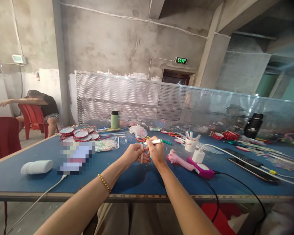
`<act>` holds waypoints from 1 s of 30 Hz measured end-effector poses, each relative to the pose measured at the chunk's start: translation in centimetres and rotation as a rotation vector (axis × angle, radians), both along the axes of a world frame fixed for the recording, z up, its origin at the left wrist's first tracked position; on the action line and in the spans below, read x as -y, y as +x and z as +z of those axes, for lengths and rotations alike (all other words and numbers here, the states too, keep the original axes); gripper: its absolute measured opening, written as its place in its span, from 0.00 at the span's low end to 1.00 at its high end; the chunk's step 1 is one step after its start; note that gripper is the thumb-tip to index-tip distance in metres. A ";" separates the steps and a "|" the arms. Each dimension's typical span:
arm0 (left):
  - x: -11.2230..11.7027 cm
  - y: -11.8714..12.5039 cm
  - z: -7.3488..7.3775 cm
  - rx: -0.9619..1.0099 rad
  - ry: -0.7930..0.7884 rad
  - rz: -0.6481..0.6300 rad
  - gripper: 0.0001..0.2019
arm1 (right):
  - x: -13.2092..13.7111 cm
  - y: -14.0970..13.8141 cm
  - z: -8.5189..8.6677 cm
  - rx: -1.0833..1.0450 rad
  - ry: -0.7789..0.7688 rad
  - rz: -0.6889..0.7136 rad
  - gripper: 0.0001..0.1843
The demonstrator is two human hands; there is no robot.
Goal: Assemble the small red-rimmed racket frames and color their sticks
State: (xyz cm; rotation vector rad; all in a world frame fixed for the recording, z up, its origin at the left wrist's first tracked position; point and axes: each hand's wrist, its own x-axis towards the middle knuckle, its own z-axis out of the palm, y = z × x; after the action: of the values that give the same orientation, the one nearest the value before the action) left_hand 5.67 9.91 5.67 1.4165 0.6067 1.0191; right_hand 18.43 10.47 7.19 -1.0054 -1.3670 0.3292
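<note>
Left grip (134, 152) pinches a stick (141, 154), perhaps wooden; right grip (157, 152), a marker (157, 141); open tabletop (142, 186) toward front edge; sign (181, 60) reads "EXIT".

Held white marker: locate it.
In the head view, just right of centre, the white marker is in the fingers of the right hand, close to the thin stick in the left hand.

Held left forearm (83, 204) and right forearm (183, 202) out front, slanting inward; pinched with the left hand (135, 153), thumb (138, 151) uppermost; gripped pen-style with the right hand (157, 151), fingers (150, 147) bent, just beside the left!
</note>
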 end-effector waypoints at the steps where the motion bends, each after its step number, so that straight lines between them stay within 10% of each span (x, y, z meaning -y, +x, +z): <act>1: 0.0 0.0 0.0 0.001 -0.002 -0.001 0.20 | 0.0 0.0 0.0 0.000 -0.001 0.000 0.09; 30: -0.3 0.1 -0.2 -0.019 0.007 0.022 0.18 | 0.2 0.0 0.0 0.063 0.002 0.040 0.11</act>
State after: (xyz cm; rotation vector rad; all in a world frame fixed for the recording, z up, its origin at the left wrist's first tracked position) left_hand 5.73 10.23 5.47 1.4299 0.6341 1.0273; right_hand 18.46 10.29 7.20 -0.9953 -1.4454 0.3285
